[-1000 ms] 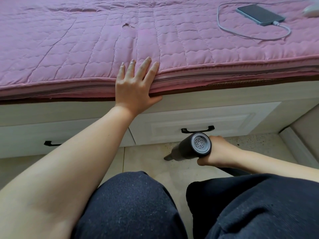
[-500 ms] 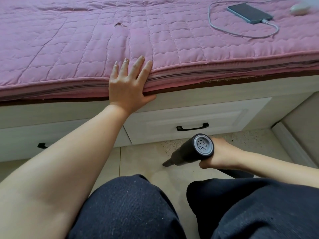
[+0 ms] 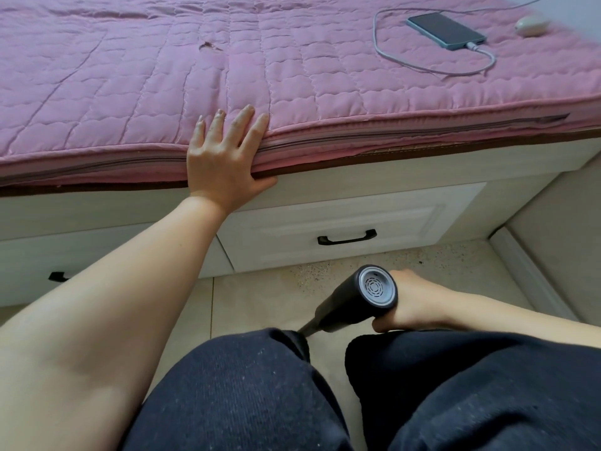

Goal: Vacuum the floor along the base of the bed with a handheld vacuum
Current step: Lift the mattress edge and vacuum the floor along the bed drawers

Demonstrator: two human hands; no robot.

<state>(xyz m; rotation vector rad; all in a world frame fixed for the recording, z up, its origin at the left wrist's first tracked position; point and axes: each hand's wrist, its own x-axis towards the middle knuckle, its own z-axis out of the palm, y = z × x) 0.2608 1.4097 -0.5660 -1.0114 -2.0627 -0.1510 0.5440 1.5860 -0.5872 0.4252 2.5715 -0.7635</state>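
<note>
Pink quilted cover [image 3: 130,92] spreads over the bed, its edge hanging just above the white base [image 3: 325,182]. From the head view, the left hand [image 3: 224,157] lies flat on that edge, fingers straight and spread on the quilt, thumb hooked under the mattress rim. The right hand [image 3: 409,301] grips the black vacuum [image 3: 354,301] by its handle, low over the tiled floor [image 3: 260,304]. The vacuum's round grey rear vent faces the camera; its narrow nozzle points down and left, its tip hidden behind the left knee [image 3: 244,385]. Dark specks dot the floor in front of the right drawer [image 3: 344,222], which has a black handle [image 3: 347,237]. A phone [image 3: 445,29] lies on the quilt, plugged into a looped cable [image 3: 422,68], with a pale oval object [image 3: 531,26] beside it.
</note>
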